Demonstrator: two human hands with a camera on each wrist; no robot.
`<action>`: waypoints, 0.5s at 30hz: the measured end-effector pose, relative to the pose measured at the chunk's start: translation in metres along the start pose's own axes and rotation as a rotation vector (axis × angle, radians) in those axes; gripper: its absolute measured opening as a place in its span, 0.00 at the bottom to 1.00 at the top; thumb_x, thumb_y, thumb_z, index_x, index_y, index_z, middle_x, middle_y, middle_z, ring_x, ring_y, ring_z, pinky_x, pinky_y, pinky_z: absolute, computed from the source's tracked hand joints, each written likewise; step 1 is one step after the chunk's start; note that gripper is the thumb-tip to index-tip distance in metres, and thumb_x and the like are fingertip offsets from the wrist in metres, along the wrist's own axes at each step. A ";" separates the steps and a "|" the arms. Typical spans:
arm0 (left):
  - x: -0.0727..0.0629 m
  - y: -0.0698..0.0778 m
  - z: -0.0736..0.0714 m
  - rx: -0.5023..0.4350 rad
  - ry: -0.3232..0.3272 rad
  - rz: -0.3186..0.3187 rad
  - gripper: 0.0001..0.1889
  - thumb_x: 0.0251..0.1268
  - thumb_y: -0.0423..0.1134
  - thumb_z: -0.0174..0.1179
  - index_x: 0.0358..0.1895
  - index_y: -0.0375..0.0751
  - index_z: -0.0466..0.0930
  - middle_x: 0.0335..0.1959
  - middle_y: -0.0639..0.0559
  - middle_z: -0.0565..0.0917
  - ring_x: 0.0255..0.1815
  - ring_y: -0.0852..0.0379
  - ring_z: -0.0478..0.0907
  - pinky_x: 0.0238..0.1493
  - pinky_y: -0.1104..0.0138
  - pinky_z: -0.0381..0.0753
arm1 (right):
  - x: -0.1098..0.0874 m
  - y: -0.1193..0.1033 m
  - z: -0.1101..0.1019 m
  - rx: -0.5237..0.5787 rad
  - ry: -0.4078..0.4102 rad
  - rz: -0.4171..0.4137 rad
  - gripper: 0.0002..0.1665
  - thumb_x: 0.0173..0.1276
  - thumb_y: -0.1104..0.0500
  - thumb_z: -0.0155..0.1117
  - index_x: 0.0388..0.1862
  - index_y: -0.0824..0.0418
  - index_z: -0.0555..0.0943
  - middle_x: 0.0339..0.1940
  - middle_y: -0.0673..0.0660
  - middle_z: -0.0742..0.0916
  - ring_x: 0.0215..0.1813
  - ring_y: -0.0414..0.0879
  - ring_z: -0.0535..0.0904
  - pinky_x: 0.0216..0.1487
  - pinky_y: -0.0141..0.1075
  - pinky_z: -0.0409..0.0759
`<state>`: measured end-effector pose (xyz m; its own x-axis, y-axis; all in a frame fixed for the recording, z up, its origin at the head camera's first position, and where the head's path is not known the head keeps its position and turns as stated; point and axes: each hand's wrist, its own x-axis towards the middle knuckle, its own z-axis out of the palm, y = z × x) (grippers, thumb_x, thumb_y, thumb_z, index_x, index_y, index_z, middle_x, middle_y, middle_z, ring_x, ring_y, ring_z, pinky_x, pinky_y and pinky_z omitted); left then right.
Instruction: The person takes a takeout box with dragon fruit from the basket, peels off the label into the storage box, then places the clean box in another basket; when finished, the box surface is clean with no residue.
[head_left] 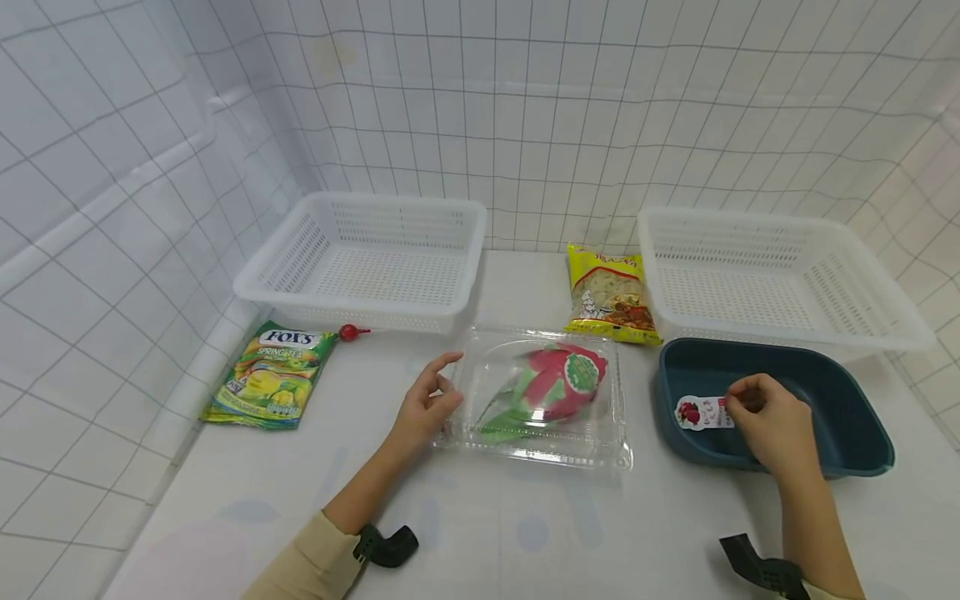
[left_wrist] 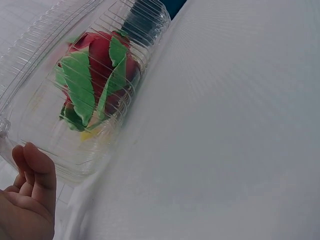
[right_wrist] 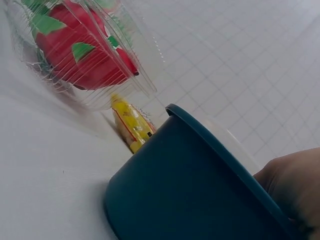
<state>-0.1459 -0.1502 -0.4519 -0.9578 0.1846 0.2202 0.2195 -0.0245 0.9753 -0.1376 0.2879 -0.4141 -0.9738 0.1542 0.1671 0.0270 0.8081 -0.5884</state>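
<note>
A dragon fruit (head_left: pixel 566 385) with a round green sticker lies inside a closed clear plastic box (head_left: pixel 536 450) in the middle of the table. At the box's left edge is my left hand (head_left: pixel 423 408), thumb and forefinger apart in the head view, the fingers loosely bent. My right hand (head_left: pixel 776 425) pinches a small white label (head_left: pixel 701 412) printed with red fruit, held over the inside of a dark teal basin (head_left: pixel 847 433). In the right wrist view the basin's wall (right_wrist: pixel 185 185) hides the label and the fingertips.
Two white perforated baskets stand at the back, one left (head_left: pixel 360 308) and one right (head_left: pixel 787 333). Between them lies a yellow food packet (head_left: pixel 611 296). A green Fox's candy bag (head_left: pixel 273 375) and a small red round object (head_left: pixel 349 332) are at left.
</note>
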 end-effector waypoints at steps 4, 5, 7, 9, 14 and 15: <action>0.000 0.000 0.000 0.002 -0.001 -0.001 0.29 0.63 0.27 0.55 0.69 0.35 0.61 0.30 0.49 0.68 0.18 0.65 0.69 0.17 0.75 0.67 | 0.000 0.000 0.000 0.007 -0.059 0.012 0.22 0.71 0.57 0.59 0.57 0.71 0.72 0.46 0.71 0.85 0.48 0.67 0.80 0.39 0.52 0.79; 0.000 0.000 0.000 0.002 -0.002 -0.001 0.29 0.63 0.28 0.55 0.69 0.35 0.61 0.30 0.49 0.68 0.18 0.65 0.69 0.17 0.74 0.67 | 0.000 0.000 0.000 0.008 -0.075 0.012 0.25 0.72 0.55 0.58 0.59 0.71 0.71 0.47 0.71 0.84 0.49 0.68 0.80 0.40 0.56 0.79; 0.000 0.000 0.000 0.004 -0.003 -0.001 0.29 0.63 0.28 0.55 0.69 0.35 0.61 0.30 0.49 0.68 0.18 0.65 0.69 0.18 0.74 0.68 | 0.001 0.000 0.000 0.006 -0.104 0.007 0.29 0.73 0.53 0.57 0.63 0.72 0.68 0.49 0.72 0.84 0.51 0.69 0.79 0.42 0.60 0.77; 0.000 0.000 0.000 0.006 -0.004 0.002 0.29 0.63 0.28 0.55 0.69 0.35 0.61 0.30 0.49 0.68 0.18 0.65 0.69 0.17 0.75 0.67 | 0.001 0.000 0.000 0.000 -0.126 0.002 0.30 0.74 0.52 0.56 0.64 0.73 0.67 0.49 0.72 0.83 0.51 0.70 0.78 0.43 0.60 0.76; 0.000 -0.001 0.000 0.007 -0.009 0.012 0.29 0.64 0.28 0.54 0.68 0.35 0.61 0.30 0.49 0.68 0.18 0.65 0.68 0.17 0.75 0.67 | 0.002 0.000 0.001 -0.023 -0.149 0.014 0.32 0.73 0.50 0.56 0.65 0.73 0.66 0.53 0.75 0.80 0.53 0.73 0.76 0.45 0.63 0.76; 0.000 -0.001 -0.001 0.010 -0.009 0.014 0.28 0.64 0.28 0.55 0.68 0.35 0.61 0.30 0.49 0.68 0.18 0.66 0.68 0.17 0.75 0.67 | 0.002 0.000 0.001 -0.025 -0.150 0.020 0.33 0.73 0.50 0.56 0.65 0.73 0.66 0.55 0.76 0.79 0.54 0.73 0.75 0.45 0.63 0.75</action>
<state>-0.1462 -0.1508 -0.4531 -0.9529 0.1930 0.2340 0.2351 -0.0174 0.9718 -0.1394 0.2877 -0.4147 -0.9957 0.0855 0.0348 0.0504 0.8200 -0.5701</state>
